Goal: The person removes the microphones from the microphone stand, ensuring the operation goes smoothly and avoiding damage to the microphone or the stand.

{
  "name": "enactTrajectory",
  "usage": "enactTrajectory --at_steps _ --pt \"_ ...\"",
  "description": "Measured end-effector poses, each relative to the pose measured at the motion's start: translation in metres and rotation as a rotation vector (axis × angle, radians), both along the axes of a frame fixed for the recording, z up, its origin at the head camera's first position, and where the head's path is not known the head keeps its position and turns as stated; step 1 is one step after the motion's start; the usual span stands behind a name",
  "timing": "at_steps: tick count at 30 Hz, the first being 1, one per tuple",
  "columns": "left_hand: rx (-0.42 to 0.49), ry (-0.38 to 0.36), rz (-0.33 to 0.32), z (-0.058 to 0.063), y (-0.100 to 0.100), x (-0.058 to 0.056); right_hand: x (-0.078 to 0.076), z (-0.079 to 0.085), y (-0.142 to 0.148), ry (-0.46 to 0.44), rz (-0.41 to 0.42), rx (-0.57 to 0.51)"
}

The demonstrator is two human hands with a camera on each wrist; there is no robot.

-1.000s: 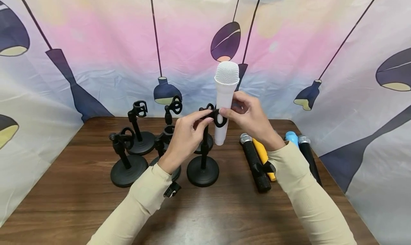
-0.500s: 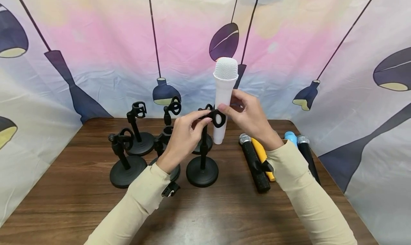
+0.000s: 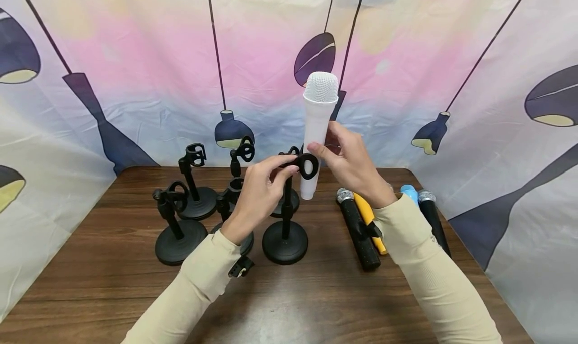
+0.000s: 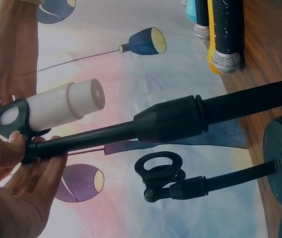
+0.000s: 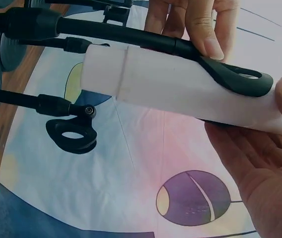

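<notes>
A white microphone stands nearly upright, its mesh head up, with my right hand gripping its body between thumb and fingers. The handle passes through the black clip of a desktop microphone stand, and its lower end sticks out below. My left hand pinches that clip at its joint with thumb and fingers. In the left wrist view the handle's stepped end shows beyond the clip. The right wrist view has the clip arm lying along the white handle, close to my right thumb.
Several more black stands with clips are grouped on the left of the wooden table. To the right lie a black microphone, a yellow one, a blue-topped one and another black one. A printed curtain hangs behind.
The white microphone has risen a little within the clip, and my right hand has moved up with it. My left hand keeps its hold on the clip joint.
</notes>
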State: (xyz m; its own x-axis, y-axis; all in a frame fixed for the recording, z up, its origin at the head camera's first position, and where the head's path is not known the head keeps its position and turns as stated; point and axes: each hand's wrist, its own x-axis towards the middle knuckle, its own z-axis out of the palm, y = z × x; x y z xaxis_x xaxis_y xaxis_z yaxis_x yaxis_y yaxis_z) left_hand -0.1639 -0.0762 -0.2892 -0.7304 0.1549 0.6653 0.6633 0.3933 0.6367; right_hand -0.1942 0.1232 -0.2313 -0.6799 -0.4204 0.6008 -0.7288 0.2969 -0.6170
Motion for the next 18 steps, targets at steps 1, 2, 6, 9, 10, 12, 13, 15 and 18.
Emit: enactTrajectory --at_steps 1,2,6,9,10,12,13,15,18 --pt "0.001 -0.001 0.001 0.0 -0.0001 0.0001 -0.0006 -0.0003 0.0007 -0.018 0.024 -0.005" --pt "0.003 -0.002 0.002 0.0 -0.0003 0.0 -0.0011 -0.0007 0.0017 -0.041 0.049 -0.01" --pt "0.007 -0.006 -0.002 -0.0002 -0.0005 -0.0008 -0.0034 -0.0026 0.0061 -0.108 0.134 -0.031" --pt "0.005 -0.01 -0.009 -0.0005 -0.0003 -0.0014 -0.004 -0.0035 0.007 -0.052 0.108 -0.017" --pt "0.004 -0.01 -0.01 -0.0007 -0.0004 -0.0015 -0.0042 -0.0037 0.0066 -0.018 0.09 -0.011" --pt "0.008 -0.005 -0.01 -0.001 -0.0008 -0.0013 -0.0042 -0.0038 0.0051 0.054 0.053 0.007" --pt "0.013 -0.001 -0.008 -0.0008 -0.001 -0.0009 -0.0043 -0.0038 0.004 0.08 0.049 0.007" --pt "0.021 0.007 -0.005 -0.001 -0.0013 -0.0008 -0.0045 -0.004 0.0027 0.097 0.053 0.003" --pt "0.026 0.008 -0.008 -0.0015 -0.001 -0.0012 -0.0043 -0.0054 0.0032 0.021 0.106 -0.012"
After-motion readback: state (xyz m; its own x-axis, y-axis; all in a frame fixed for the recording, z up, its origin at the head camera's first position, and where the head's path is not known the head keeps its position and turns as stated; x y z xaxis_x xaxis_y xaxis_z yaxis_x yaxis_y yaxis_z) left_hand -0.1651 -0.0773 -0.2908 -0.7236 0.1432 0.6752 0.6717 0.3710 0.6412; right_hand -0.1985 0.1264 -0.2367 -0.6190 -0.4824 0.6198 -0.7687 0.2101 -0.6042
